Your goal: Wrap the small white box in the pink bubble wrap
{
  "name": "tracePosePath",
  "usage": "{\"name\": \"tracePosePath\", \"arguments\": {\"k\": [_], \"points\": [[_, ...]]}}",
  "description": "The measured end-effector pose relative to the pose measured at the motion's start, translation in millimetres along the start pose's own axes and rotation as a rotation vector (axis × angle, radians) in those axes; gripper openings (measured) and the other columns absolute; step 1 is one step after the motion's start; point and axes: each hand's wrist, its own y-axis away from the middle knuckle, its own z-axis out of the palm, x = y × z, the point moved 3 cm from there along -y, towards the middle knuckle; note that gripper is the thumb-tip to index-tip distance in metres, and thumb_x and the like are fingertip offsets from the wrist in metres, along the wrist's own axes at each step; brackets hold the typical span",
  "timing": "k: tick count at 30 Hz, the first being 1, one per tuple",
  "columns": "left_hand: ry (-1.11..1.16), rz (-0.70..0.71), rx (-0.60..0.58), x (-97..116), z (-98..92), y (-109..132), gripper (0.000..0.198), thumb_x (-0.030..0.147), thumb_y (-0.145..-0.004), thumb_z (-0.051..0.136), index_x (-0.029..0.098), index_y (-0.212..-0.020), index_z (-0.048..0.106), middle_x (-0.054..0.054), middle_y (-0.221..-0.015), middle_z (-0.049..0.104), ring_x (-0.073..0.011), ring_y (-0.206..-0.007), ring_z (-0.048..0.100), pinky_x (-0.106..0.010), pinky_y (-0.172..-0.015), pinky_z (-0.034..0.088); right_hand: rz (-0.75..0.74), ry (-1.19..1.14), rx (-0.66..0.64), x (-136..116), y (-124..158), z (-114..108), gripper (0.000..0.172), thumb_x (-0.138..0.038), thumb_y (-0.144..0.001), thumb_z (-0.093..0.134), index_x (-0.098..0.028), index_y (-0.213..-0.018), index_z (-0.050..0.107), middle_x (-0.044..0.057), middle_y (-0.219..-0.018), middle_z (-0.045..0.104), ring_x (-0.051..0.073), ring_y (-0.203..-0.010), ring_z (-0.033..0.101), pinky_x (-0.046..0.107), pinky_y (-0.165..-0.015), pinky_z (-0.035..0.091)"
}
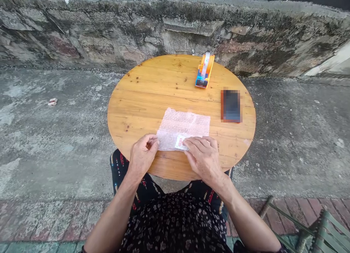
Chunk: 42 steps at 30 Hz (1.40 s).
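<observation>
A sheet of pinkish clear bubble wrap (183, 121) lies on the round wooden table near its front edge, with its near part looking doubled over. My left hand (143, 152) pinches the wrap's near left corner between thumb and fingers. At the wrap's near right side is a small white packet (179, 141) with red print. My right hand (205, 156) has its fingers together over this packet's right end, the thumb at its near edge. I cannot tell whether a layer of wrap covers the packet.
An orange and blue tape dispenser (204, 71) stands at the back of the table (147, 89). A dark, pixelated rectangular item (232, 106) with orange edges lies at the right. Behind is a stone wall (109, 38); a green chair (322, 227) is at lower right.
</observation>
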Motion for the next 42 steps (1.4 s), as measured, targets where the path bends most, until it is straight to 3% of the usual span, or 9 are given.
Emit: {"name": "tracePosePath", "arguments": {"k": [6, 11, 16, 22, 28, 35, 42], "points": [[-0.019, -0.042, 0.026, -7.8, -7.4, -0.5, 0.046, 0.049, -0.081, 0.064, 0.017, -0.115, 0.064, -0.007, -0.098, 0.069, -0.0179, -0.075, 0.063, -0.034, -0.073, 0.053, -0.033, -0.002, -0.014, 6.1, -0.9, -0.9, 0.027, -0.016, -0.094, 0.054, -0.023, -0.119, 0.061, 0.004, -0.118, 0.072, 0.021, -0.110, 0.063, 0.046, -0.103, 0.034], [0.105, -0.174, -0.115, -14.5, -4.8, 0.0, 0.060, 0.057, -0.079, 0.063, 0.014, -0.121, 0.062, -0.007, -0.089, 0.071, -0.0191, -0.072, 0.065, -0.031, -0.065, 0.052, -0.081, 0.003, -0.034, 12.6, -2.2, -0.9, 0.025, -0.017, -0.095, 0.053, -0.023, -0.118, 0.061, 0.003, -0.118, 0.072, 0.019, -0.110, 0.063, 0.045, -0.105, 0.032], [0.262, -0.293, -0.186, -1.7, 1.3, 2.1, 0.066, 0.054, -0.076, 0.067, 0.010, -0.124, 0.059, -0.003, -0.074, 0.067, -0.0150, -0.058, 0.061, -0.023, -0.046, 0.042, -0.107, 0.025, -0.019, 13.4, -3.4, -2.3, 0.022, -0.017, -0.096, 0.053, -0.021, -0.116, 0.061, 0.003, -0.116, 0.072, 0.019, -0.109, 0.063, 0.043, -0.105, 0.032], [0.361, -0.344, -0.181, 2.3, 8.9, -1.9, 0.060, 0.048, -0.070, 0.071, 0.009, -0.115, 0.063, 0.000, -0.065, 0.061, -0.0106, -0.047, 0.053, -0.019, -0.037, 0.034, -0.124, 0.070, -0.075, 10.5, -7.2, -4.4, 0.021, -0.017, -0.096, 0.052, -0.020, -0.114, 0.062, 0.004, -0.116, 0.072, 0.020, -0.107, 0.062, 0.043, -0.104, 0.033], [0.266, -0.315, -0.220, 4.4, 12.7, -8.5, 0.041, 0.045, -0.071, 0.069, 0.012, -0.096, 0.068, 0.003, -0.055, 0.055, -0.0097, -0.044, 0.048, -0.019, -0.040, 0.035, -0.139, 0.127, -0.115, 8.6, -10.6, -5.4, 0.020, -0.013, -0.094, 0.052, -0.020, -0.109, 0.063, 0.003, -0.113, 0.072, 0.019, -0.104, 0.062, 0.042, -0.103, 0.033], [0.186, -0.287, -0.296, 5.6, 18.1, -16.5, 0.035, 0.049, -0.068, 0.066, 0.013, -0.070, 0.065, 0.004, -0.051, 0.049, -0.0088, -0.044, 0.039, -0.021, -0.042, 0.027, -0.158, 0.141, -0.145, 8.8, -10.4, -5.4, 0.021, -0.012, -0.093, 0.053, -0.020, -0.109, 0.063, 0.003, -0.115, 0.070, 0.020, -0.106, 0.060, 0.042, -0.104, 0.033], [-0.080, -0.115, -0.183, 17.2, 21.2, -14.5, 0.024, 0.038, -0.078, 0.056, 0.016, -0.070, 0.061, 0.001, -0.064, 0.057, -0.0137, -0.061, 0.051, -0.023, -0.056, 0.036, -0.174, 0.199, -0.186, 7.5, -11.9, -3.9, 0.021, -0.012, -0.094, 0.051, -0.021, -0.108, 0.062, 0.004, -0.114, 0.068, 0.022, -0.105, 0.058, 0.044, -0.103, 0.033]]}}
